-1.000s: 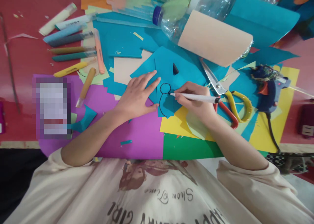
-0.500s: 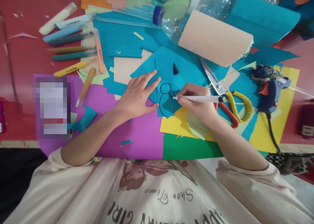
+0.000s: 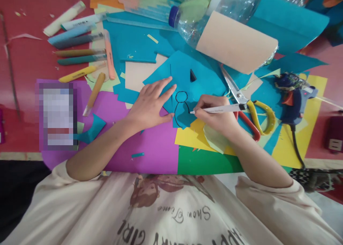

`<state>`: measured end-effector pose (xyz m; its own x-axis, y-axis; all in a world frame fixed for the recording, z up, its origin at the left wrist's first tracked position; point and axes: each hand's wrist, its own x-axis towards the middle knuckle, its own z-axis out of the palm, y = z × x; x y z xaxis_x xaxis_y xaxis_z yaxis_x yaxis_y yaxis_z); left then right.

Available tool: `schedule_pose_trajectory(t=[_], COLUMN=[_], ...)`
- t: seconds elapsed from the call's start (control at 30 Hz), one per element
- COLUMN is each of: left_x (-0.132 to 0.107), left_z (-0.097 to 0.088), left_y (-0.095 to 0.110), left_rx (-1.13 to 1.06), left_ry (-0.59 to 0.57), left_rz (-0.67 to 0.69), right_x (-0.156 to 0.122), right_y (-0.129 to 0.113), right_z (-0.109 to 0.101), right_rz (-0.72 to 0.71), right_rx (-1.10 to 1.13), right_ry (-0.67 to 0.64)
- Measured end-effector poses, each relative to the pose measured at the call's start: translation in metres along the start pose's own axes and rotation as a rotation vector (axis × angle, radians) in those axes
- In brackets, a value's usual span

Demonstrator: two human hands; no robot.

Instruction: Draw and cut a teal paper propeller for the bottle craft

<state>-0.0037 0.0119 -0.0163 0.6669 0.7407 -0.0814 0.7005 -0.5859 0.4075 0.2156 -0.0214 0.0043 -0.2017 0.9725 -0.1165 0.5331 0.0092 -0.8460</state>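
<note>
A white marker (image 3: 222, 109) is pinched in my right hand (image 3: 217, 114), its tip touching a sheet of blue paper (image 3: 180, 73). Black lines on that sheet form a small circle above a larger rounded outline, whose right side ends at the tip. My left hand (image 3: 150, 103) lies flat with fingers spread over the left part of the blue paper. Above the drawing rests a small black marker cap (image 3: 193, 75). Scissors (image 3: 239, 96) with yellow and red handles lie just right of my right hand, blades apart.
Several markers (image 3: 80, 55) lie at the upper left, above a blurred phone-like object (image 3: 57, 116). A plastic bottle (image 3: 187, 21) wrapped in peach paper (image 3: 237, 41) lies at the top. On the right sits a blue glue gun (image 3: 297, 102) with its cord. Purple paper (image 3: 150, 141) spreads in front.
The marker tip has moved down and slightly right, lengthening the black line on the right side of the larger outline. My left hand stays in place on the paper.
</note>
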Motion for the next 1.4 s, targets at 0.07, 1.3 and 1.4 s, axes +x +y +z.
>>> schedule_pose_trajectory(t=[0.07,1.3,1.4], left_x=[0.0000,-0.0002,-0.0001], left_z=[-0.0002,0.0008,0.0000], left_y=[0.0001,-0.0012,-0.0008], left_rx=[-0.002,-0.013,-0.015], left_ry=[0.000,0.009,0.008], left_rz=[-0.001,0.008,0.010], right_x=[-0.0005,-0.0084,-0.0086], right_y=[-0.0002,-0.0066,-0.0065], right_z=[-0.0001,0.0036,0.0038], right_rz=[0.003,0.035,0.034], right_rx=[-0.010,0.096,0.105], right_ry=[-0.019,-0.287,-0.284])
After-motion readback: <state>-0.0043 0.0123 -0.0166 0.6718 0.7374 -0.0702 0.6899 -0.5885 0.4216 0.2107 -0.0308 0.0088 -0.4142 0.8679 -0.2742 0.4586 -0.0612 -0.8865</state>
